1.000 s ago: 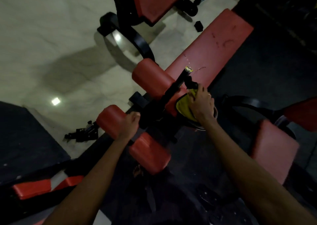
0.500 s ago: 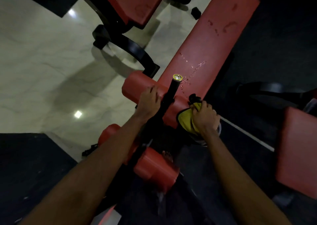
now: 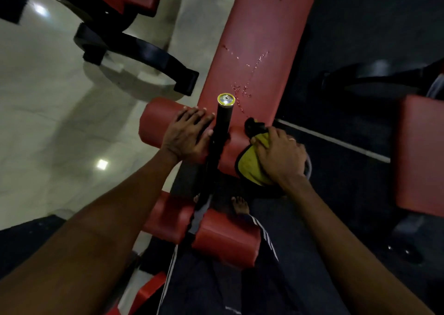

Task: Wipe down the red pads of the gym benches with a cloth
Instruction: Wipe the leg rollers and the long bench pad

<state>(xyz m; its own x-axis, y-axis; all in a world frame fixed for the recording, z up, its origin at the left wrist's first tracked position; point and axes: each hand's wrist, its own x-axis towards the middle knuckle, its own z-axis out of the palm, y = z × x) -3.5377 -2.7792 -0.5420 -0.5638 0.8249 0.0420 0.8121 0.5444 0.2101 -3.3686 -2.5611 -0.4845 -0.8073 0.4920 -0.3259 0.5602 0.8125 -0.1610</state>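
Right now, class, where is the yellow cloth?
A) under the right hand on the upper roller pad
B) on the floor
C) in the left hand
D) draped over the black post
A: the right hand presses the yellow cloth onto the upper roller pad.

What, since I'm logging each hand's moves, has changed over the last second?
The left hand let go of the lower roller pad and moved up to rest on the upper roller pad, left of the black post. The right hand stayed pressing the yellow cloth on that pad's right half.
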